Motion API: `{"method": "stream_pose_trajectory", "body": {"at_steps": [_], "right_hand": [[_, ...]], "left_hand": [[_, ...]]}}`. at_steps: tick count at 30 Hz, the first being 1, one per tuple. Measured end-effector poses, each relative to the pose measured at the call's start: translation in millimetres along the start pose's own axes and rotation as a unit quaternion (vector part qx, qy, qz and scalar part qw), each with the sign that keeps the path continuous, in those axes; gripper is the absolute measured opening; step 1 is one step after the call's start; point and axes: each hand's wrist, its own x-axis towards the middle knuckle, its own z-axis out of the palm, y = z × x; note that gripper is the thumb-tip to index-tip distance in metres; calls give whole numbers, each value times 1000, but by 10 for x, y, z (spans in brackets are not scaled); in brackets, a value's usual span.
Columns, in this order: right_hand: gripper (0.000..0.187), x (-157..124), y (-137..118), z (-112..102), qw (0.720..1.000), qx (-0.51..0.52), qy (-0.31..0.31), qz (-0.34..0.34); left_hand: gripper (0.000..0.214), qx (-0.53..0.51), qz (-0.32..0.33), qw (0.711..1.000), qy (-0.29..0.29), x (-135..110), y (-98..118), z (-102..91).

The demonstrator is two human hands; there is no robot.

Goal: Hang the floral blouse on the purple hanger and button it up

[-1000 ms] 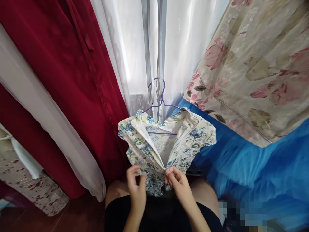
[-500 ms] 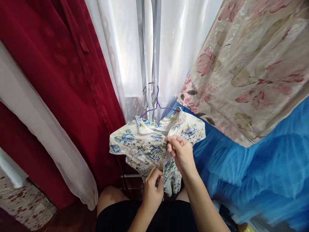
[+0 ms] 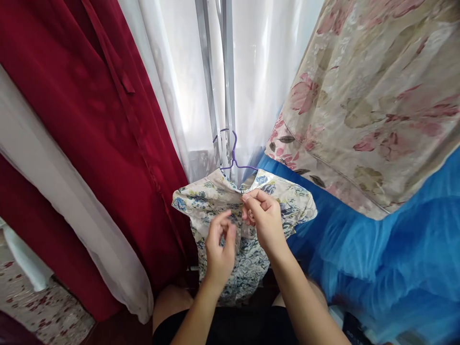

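A small cream dress with blue flower print [image 3: 287, 203] hangs on a purple wire hanger [image 3: 234, 153] in front of me, its front now closed up to the collar. My right hand [image 3: 264, 218] pinches the fabric at the top of the closure, just under the collar. My left hand [image 3: 220, 247] hovers in front of the dress a little lower, its fingers curled and apart, holding nothing.
A dark red garment [image 3: 108, 124] hangs at the left, with a white sheer one [image 3: 72, 211] across it. White curtains [image 3: 269, 72] and a metal window frame [image 3: 215, 96] stand behind. At the right hang a beige floral garment [image 3: 377, 105] and blue tulle [image 3: 377, 258].
The dress front was open a second ago with both hands at its lower edge. My right hand ran up to the collar and closed the front; my left hand let go and rose.
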Motion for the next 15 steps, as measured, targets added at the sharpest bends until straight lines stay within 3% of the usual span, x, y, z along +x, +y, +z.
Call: {"method": "stream_pose_trajectory", "body": {"at_steps": [2,3,6,11,15], "right_hand": [[26,-27,-35,-11,1000,-10,-11,-11],[26,-29,-52,-21,1000,-19,-13,-18],[25,9,-19,-54,997,-63,9,-51],[29,115,362,-123,991,-94,60,-71],[33,-25,586,-212,994,-93,49,3]], "left_hand": [[37,8,94,994,-52,410,271,-22],[30,42,127,987,-93,580,371,-26],[16,142,198,961,-128,878,521,5],[13,168,235,957,-25,968,629,21],[18,91,178,971,129,1201,564,-340]]}}
